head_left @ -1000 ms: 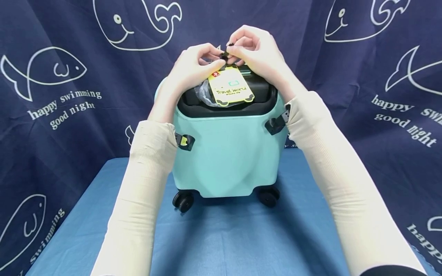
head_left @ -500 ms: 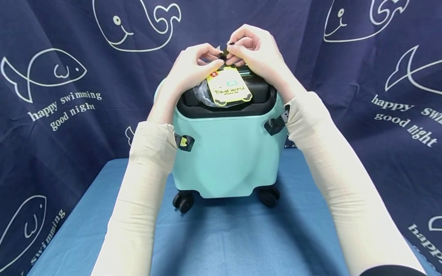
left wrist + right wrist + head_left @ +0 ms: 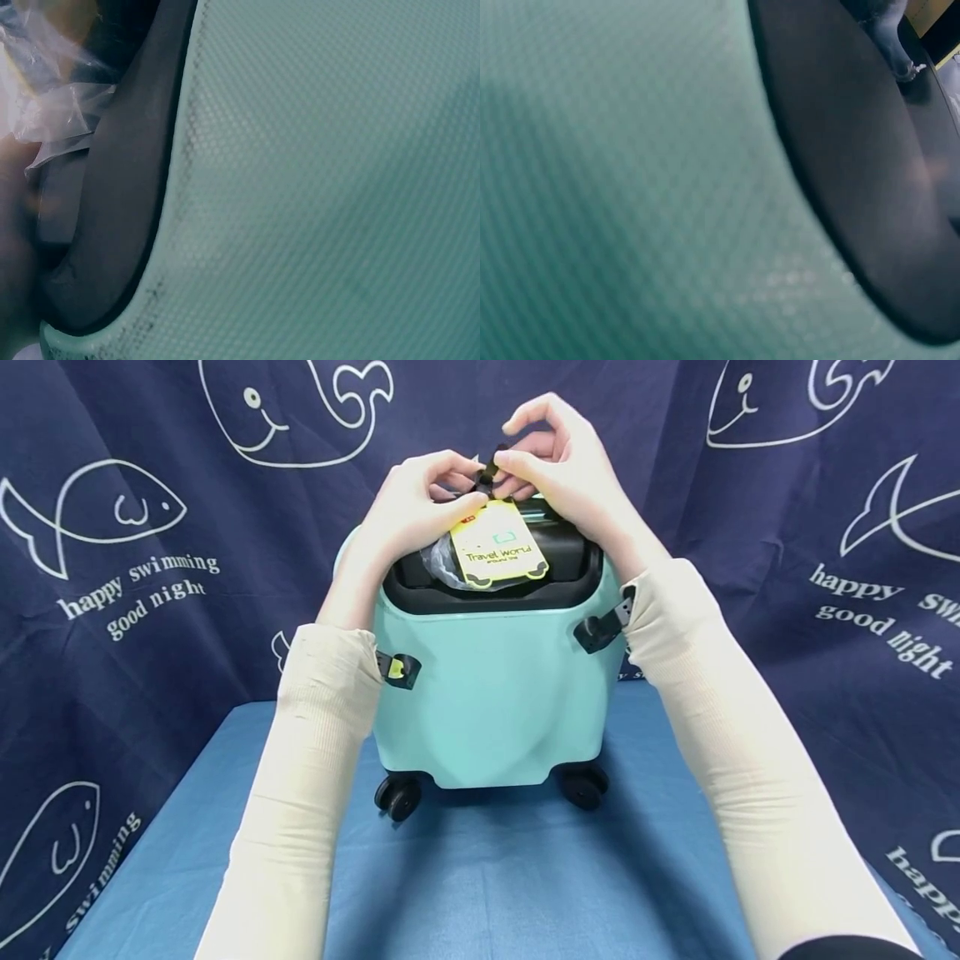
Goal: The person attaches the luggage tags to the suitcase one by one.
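A mint-green suitcase (image 3: 495, 693) stands upright on its black wheels. At its black top a yellow luggage tag (image 3: 501, 545) reading "Travel World" hangs from a thin black strap (image 3: 490, 468). My left hand (image 3: 412, 506) pinches the strap low down, beside the tag's upper edge. With thumb and fingertips, my right hand (image 3: 573, 464) holds the upper part of that strap, its index finger lifted away. Both wrist views look at the suitcase's textured shell (image 3: 322, 187) and black rim; neither shows the fingertips on the strap.
Clear plastic wrapping (image 3: 444, 564) lies beneath the tag on the suitcase top. Below is a table with a blue cloth (image 3: 480, 877). A navy curtain (image 3: 247, 568) with white whale and fish drawings hangs close behind and at both sides.
My right index finger has lifted up off the strap, and more of the strap shows between the hands. The left hand has barely moved; the suitcase stays in place.
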A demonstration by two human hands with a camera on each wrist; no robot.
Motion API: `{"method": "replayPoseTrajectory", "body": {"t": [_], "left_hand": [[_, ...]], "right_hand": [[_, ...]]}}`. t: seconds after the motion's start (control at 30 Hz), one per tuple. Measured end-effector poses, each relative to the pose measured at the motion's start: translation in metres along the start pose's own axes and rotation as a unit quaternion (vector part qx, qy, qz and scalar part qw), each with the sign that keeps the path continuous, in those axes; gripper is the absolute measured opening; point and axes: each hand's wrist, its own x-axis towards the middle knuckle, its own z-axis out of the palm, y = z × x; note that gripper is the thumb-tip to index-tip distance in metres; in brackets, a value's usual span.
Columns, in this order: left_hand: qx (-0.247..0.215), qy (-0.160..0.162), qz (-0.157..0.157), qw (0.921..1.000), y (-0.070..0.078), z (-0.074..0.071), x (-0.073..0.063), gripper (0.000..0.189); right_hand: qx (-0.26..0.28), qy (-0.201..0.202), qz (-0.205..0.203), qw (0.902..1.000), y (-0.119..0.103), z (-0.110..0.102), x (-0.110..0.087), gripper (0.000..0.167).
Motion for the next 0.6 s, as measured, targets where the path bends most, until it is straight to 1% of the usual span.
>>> {"method": "replayPoseTrajectory", "body": {"t": [0.07, 0.13, 0.23, 0.33, 0.47, 0.6], "left_hand": [[-0.006, 0.004, -0.001, 1.0, 0.0006, -0.0004, -0.0002, 0.036], [-0.01, 0.006, -0.004, 0.9999, 0.0011, -0.0007, -0.0002, 0.035], [-0.008, 0.006, -0.008, 0.9999, 0.0014, -0.0008, 0.0, 0.034], [-0.003, 0.005, -0.01, 0.9999, 0.0014, -0.001, 0.0001, 0.034], [0.002, 0.008, -0.008, 0.9999, 0.0017, -0.0014, -0.0001, 0.033], [-0.003, 0.008, -0.005, 1.0, 0.0018, -0.001, -0.0006, 0.033]], "right_hand": [[-0.003, 0.005, -0.001, 1.0, -0.0007, 0.0001, 0.0007, 0.018], [0.005, 0.009, -0.001, 0.9999, -0.0005, 0.0005, 0.0016, 0.016], [0.011, 0.016, 0.011, 0.9998, -0.0006, 0.0008, 0.0021, 0.013], [0.002, 0.017, 0.02, 0.9997, -0.0008, 0.0009, 0.0017, 0.013], [-0.018, 0.01, 0.026, 0.9995, -0.001, 0.0004, 0.0016, 0.018], [-0.06, 0.002, 0.024, 0.9979, -0.0009, -0.0001, 0.0008, 0.022]]}}
